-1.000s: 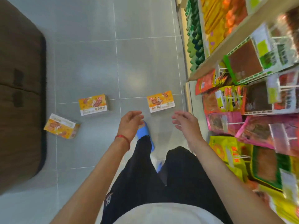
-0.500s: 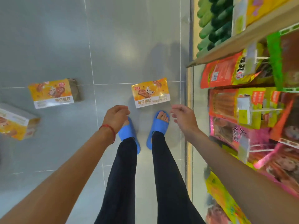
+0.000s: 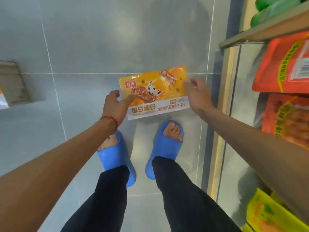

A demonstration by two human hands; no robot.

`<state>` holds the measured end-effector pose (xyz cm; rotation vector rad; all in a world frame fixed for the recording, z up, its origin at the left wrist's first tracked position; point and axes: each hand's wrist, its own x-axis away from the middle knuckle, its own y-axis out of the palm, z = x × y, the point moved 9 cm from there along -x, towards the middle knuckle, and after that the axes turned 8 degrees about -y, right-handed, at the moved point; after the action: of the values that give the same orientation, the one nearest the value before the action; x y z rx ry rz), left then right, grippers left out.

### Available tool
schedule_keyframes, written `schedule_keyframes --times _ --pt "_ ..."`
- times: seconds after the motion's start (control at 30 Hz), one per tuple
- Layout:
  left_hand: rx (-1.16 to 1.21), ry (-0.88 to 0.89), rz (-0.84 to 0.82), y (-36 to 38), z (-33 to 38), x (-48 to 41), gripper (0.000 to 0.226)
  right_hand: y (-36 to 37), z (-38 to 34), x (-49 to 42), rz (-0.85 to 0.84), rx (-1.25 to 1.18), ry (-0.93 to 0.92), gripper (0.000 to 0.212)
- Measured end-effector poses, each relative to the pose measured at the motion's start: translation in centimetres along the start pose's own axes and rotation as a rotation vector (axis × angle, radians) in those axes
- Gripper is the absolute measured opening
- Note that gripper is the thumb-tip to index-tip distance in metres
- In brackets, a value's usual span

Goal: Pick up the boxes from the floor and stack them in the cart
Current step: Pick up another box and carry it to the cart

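An orange and white box (image 3: 155, 92) with a snack picture lies flat on the grey tiled floor just ahead of my blue slippers. My left hand (image 3: 115, 104), with a red string at the wrist, is at the box's left edge, fingers spread, thumb over its corner. My right hand (image 3: 195, 94) hovers at the box's right edge, fingers apart. Neither hand grips it. A second box (image 3: 11, 87) shows partly at the left edge of the view. No cart is in view.
A store shelf (image 3: 260, 34) runs along the right, hung with red snack bags (image 3: 284, 64) and yellow packs (image 3: 267, 215) lower down. My feet in blue slippers (image 3: 165, 148) stand on the tiles just behind the box.
I have bent lower and both hands have dropped to the two sides of the near box. The other boxes have slid out to the left of the view.
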<state>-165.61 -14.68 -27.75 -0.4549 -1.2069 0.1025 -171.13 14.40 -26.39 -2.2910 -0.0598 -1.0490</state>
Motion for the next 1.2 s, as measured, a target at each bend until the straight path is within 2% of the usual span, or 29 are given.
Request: schedule_keyframes --times 0.1,0.2,0.27,0.4,0.5,0.7,0.83,0.93,1.07,1.2 --pt "0.052 0.021 -0.019 1.3 -0.1 -3.8 0.071 2.6 1.6 -3.5 -0.009 -0.093 0.012 0.055" --pt "0.18 0.011 -0.086 2.6 -0.3 -6.3 0.079 4.6 2.8 -4.9 -0.012 -0.224 0.03 0.065" --pt "0.29 -0.019 -0.129 3.4 -0.7 -7.1 0.08 5.1 3.2 -4.5 -0.026 -0.27 0.026 0.061" --pt "0.453 -0.064 -0.223 3.6 -0.6 -5.6 0.067 5.4 3.0 -1.9 -0.027 -0.331 0.075 0.063" --pt "0.511 -0.111 -0.225 2.0 -1.2 -3.4 0.071 5.2 1.5 0.9 -0.04 -0.344 0.085 0.059" --pt "0.627 -0.174 -0.17 -4.4 -1.9 4.4 0.075 3.4 -4.2 8.6 -0.088 -0.343 0.079 0.055" --pt "0.687 -0.196 -0.211 -8.4 -1.4 11.4 0.088 0.5 -9.0 15.2 -0.073 -0.307 0.052 0.055" --pt "0.74 -0.195 -0.243 -11.7 -0.6 17.1 0.077 -2.0 -12.9 20.8 -0.044 -0.317 0.055 0.052" --pt "0.782 -0.196 -0.306 -15.8 0.4 24.2 0.09 -4.6 -17.8 27.6 -0.011 -0.34 0.069 0.052" --pt "0.824 -0.14 -0.282 -20.7 0.9 30.3 0.084 -6.5 -22.7 33.4 -0.006 -0.377 0.045 0.039"
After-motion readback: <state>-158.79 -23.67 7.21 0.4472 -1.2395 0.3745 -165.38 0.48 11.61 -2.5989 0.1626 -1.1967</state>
